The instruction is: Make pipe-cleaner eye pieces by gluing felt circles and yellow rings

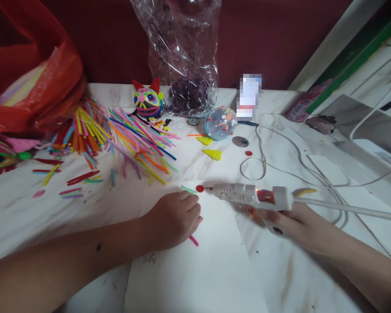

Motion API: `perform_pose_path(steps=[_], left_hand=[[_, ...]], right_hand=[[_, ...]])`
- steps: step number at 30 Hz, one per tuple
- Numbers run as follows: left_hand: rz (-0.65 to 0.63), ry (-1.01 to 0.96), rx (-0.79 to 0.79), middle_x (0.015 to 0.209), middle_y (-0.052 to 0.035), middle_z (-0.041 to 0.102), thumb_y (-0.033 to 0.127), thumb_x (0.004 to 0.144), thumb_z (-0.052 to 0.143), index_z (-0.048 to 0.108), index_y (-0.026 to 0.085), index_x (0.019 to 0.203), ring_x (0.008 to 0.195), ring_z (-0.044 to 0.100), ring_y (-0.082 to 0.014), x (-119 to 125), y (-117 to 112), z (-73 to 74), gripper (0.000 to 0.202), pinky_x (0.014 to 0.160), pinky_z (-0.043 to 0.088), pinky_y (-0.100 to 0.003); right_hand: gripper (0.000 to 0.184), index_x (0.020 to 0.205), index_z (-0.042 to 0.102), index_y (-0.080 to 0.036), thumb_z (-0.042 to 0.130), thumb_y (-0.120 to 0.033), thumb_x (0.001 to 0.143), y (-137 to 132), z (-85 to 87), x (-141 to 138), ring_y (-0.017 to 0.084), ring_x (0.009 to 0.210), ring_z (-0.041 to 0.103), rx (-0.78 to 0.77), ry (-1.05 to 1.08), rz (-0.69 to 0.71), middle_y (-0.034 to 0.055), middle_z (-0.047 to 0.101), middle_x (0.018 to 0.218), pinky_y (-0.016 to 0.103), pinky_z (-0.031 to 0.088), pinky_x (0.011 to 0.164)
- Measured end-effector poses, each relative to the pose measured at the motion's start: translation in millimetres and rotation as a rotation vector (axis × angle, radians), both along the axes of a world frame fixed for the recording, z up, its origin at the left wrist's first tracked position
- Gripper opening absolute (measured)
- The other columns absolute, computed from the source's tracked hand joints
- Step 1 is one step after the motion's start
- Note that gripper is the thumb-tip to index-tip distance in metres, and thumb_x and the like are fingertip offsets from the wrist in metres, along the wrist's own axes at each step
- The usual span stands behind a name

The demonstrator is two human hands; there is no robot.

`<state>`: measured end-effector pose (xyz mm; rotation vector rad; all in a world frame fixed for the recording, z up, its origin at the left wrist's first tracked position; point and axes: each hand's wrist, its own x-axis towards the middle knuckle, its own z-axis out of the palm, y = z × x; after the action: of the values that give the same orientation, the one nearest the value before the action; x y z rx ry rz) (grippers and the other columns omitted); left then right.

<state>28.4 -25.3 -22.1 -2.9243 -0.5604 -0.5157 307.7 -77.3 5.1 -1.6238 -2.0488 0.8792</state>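
My right hand (pixel 291 224) is wrapped around a white hot glue gun (pixel 239 193) with a red-orange stick showing in its back. The gun's nozzle points left and reaches the edge of a small red disc (pixel 200 188), or nearly so. Just left of the disc lies a short mint-green pipe cleaner piece (pixel 189 189). My left hand (pixel 174 217) rests over white paper (pixel 195 278), its fingers curled closed; whatever they hold is hidden. Below these fingers shows a short magenta pipe cleaner piece (pixel 193 241); I cannot tell whether it is held.
Cut pipe cleaners (pixel 137 143) spread at left beside a red plastic bag (pixel 35 82). Behind stand a colourful horned head (pixel 147 98), a clear bag (pixel 189 52), a clear ball (pixel 219 123) and a blurred-out screen (pixel 248 96). Yellow pieces (pixel 212 154) and a white cord (pixel 262 148) lie nearer.
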Motion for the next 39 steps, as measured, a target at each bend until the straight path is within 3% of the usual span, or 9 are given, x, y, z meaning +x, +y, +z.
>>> perform_pose_path(steps=[6, 12, 39], left_hand=[[0.006, -0.011, -0.013, 0.074, -0.0059, 0.057, 0.018, 0.090, 0.045, 0.056, 0.014, 0.073, 0.076, 0.054, -0.0177, -0.5, -0.1, -2.6, 0.020, 0.070, 0.046, -0.030], [-0.004, -0.009, -0.014, 0.074, -0.0061, 0.057, 0.019, 0.089, 0.046, 0.057, 0.014, 0.072, 0.076, 0.054, -0.0179, -0.4, 0.1, -4.7, 0.020, 0.070, 0.046, -0.031], [-0.001, -0.029, -0.006, 0.073, -0.0055, 0.056, 0.020, 0.088, 0.049, 0.055, 0.014, 0.072, 0.076, 0.054, -0.0175, -0.6, -0.2, -3.6, 0.018, 0.070, 0.045, -0.029]], right_hand=[[0.047, 0.084, 0.068, -0.019, 0.038, -0.055, 0.088, -4.3, -2.7, -1.3, 0.020, 0.067, 0.061, -0.105, -0.072, 0.052, 0.0047, 0.066, 0.072, 0.030, 0.051, 0.059], [0.037, 0.091, 0.066, -0.021, 0.040, -0.048, 0.090, -0.1, 1.4, -7.2, 0.022, 0.086, 0.063, -0.041, -0.093, 0.131, 0.0062, 0.069, 0.092, 0.033, 0.052, 0.078], [0.035, 0.090, 0.065, -0.021, 0.040, -0.046, 0.091, 0.0, -2.0, -4.8, 0.022, 0.084, 0.064, -0.048, -0.141, 0.137, 0.0056, 0.069, 0.090, 0.033, 0.053, 0.076]])
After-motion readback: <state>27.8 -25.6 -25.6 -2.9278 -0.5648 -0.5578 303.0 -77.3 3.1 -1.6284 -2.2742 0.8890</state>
